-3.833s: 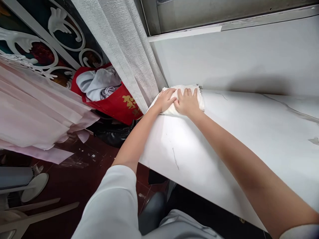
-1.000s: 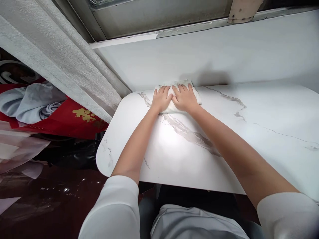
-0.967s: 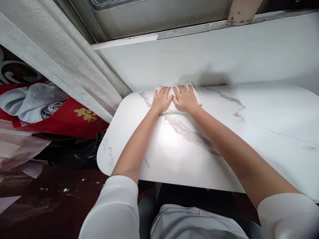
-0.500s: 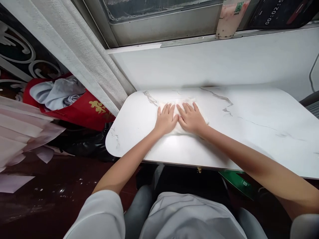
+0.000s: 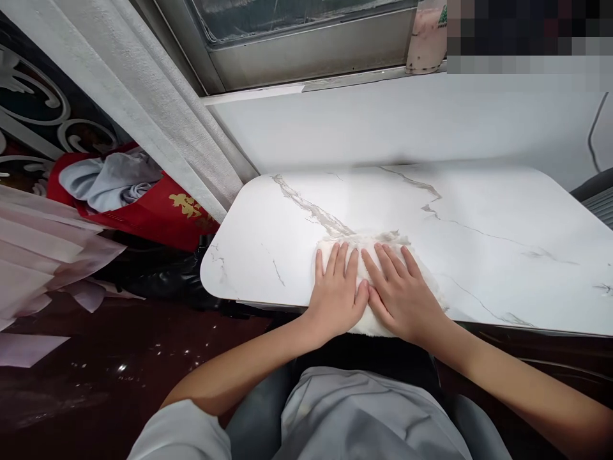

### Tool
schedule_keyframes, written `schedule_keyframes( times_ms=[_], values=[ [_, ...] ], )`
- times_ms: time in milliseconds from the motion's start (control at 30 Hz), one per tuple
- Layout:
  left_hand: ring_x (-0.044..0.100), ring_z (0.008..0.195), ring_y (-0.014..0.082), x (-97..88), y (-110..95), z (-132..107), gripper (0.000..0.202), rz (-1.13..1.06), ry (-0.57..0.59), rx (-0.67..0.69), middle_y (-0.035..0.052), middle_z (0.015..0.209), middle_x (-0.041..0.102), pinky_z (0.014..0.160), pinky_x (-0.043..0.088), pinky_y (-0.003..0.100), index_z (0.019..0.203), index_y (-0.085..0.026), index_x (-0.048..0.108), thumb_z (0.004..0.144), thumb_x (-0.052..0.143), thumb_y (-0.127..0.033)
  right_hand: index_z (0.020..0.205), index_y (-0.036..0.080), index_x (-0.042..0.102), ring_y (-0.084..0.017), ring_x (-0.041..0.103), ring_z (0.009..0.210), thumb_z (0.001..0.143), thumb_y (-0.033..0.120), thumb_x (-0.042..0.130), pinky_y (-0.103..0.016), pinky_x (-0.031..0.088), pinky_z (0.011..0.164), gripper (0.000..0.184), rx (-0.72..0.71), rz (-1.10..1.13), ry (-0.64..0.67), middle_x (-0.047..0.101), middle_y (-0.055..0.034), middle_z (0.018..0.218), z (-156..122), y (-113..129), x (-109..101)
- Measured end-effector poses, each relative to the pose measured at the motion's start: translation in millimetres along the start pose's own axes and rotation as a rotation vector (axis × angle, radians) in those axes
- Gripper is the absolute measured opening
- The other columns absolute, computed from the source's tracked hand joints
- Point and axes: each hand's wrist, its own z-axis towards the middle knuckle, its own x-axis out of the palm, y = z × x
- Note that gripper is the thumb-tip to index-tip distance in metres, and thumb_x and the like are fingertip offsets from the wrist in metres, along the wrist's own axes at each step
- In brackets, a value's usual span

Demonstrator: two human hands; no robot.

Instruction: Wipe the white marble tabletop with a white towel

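A fluffy white cloth lies on the white marble-patterned table at its near edge, part of it overhanging. My left hand rests flat on the cloth's left part with its fingers spread. Beside it my right hand presses flat on the right part, fingers also apart. The two thumbs touch or nearly touch. Both palms hide much of the cloth.
A window with a ledge runs along the back, and a drink cup stands on it. A white curtain hangs at the left. Beyond it sits a red bag holding grey fabric. The upper right corner is pixelated.
Both hands and the cloth have slid from the middle of the table toward me and slightly right, up to the near edge. The table's grey vein behind them is now uncovered.
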Motion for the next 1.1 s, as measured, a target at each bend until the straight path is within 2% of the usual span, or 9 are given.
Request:
schedule_keyframes(
  times_ms=[167,300,367,467,600,767,900,1100],
  values=[
    [0.018,0.151,0.0362,-0.1,-2,10,0.058,0.002,0.061,0.006,0.0239,0.16,0.028,0.12,0.016,0.063,0.149,-0.002,0.033,0.1,0.032,-0.033,0.147,0.004,0.042,-0.036,0.04,0.139,0.098,0.031,0.032,-0.059,0.028,0.114,0.057,0.001,0.002,0.027,0.048,-0.0259,0.146,4,-8,1],
    [0.017,0.151,0.036,6.6,7,41,0.058,-0.018,0.087,-0.009,0.0226,0.16,0.028,0.12,0.013,0.063,0.149,-0.003,0.033,0.099,0.033,-0.034,0.146,0.005,0.043,-0.036,0.041,0.138,0.098,0.034,0.029,-0.058,0.026,0.115,0.058,0.023,-0.003,0.048,0.048,-0.0257,0.145,25,-29,13],
    [0.018,0.151,0.0334,12.4,15,70,0.057,-0.043,0.081,-0.032,0.0197,0.161,0.029,0.121,0.011,0.062,0.15,-0.008,0.034,0.1,0.033,-0.034,0.146,0.005,0.044,-0.036,0.042,0.138,0.098,0.035,0.026,-0.058,0.025,0.115,0.059,0.048,-0.011,0.068,0.048,-0.0256,0.145,44,-48,22],
    [0.02,0.152,0.0285,21.2,30,126,0.054,-0.077,0.072,-0.04,0.0149,0.161,0.03,0.122,0.009,0.058,0.15,-0.014,0.035,0.1,0.033,-0.033,0.147,0.005,0.041,-0.035,0.041,0.138,0.098,0.037,0.023,-0.057,0.023,0.115,0.061,0.087,0.012,0.091,0.047,-0.0243,0.147,82,-86,41],
    [0.02,0.152,0.0248,29.9,49,199,0.054,-0.076,0.067,-0.049,0.0123,0.161,0.031,0.123,0.009,0.053,0.151,-0.015,0.034,0.101,0.031,-0.033,0.149,0.008,0.038,-0.035,0.04,0.137,0.098,0.041,0.023,-0.059,0.021,0.114,0.062,0.15,0.05,0.083,0.046,-0.0201,0.149,134,-137,67],
    [0.025,0.15,0.0218,39.0,64,260,0.051,-0.096,0.006,-0.069,0.0091,0.158,0.037,0.124,0.011,0.049,0.149,-0.018,0.037,0.102,0.027,-0.035,0.148,0.012,0.037,-0.036,0.044,0.13,0.097,0.036,0.019,-0.063,0.022,0.109,0.059,0.178,0.089,0.064,0.049,-0.0173,0.144,179,-177,87],
    [0.032,0.146,0.0199,44.1,70,281,0.047,-0.115,-0.032,-0.056,0.0065,0.152,0.046,0.123,0.014,0.049,0.146,-0.026,0.041,0.104,0.021,-0.038,0.146,0.012,0.04,-0.036,0.046,0.125,0.097,0.036,0.019,-0.062,0.023,0.108,0.058,0.208,0.114,0.032,0.052,-0.0182,0.139,192,-191,93],
    [0.032,0.147,0.0206,44.6,71,282,0.048,-0.119,-0.039,-0.056,0.0071,0.151,0.046,0.123,0.013,0.049,0.146,-0.026,0.04,0.105,0.018,-0.039,0.145,0.014,0.041,-0.035,0.044,0.127,0.097,0.035,0.019,-0.061,0.02,0.11,0.056,0.226,0.117,0.029,0.051,-0.0169,0.141,194,-192,94]
  ],
)
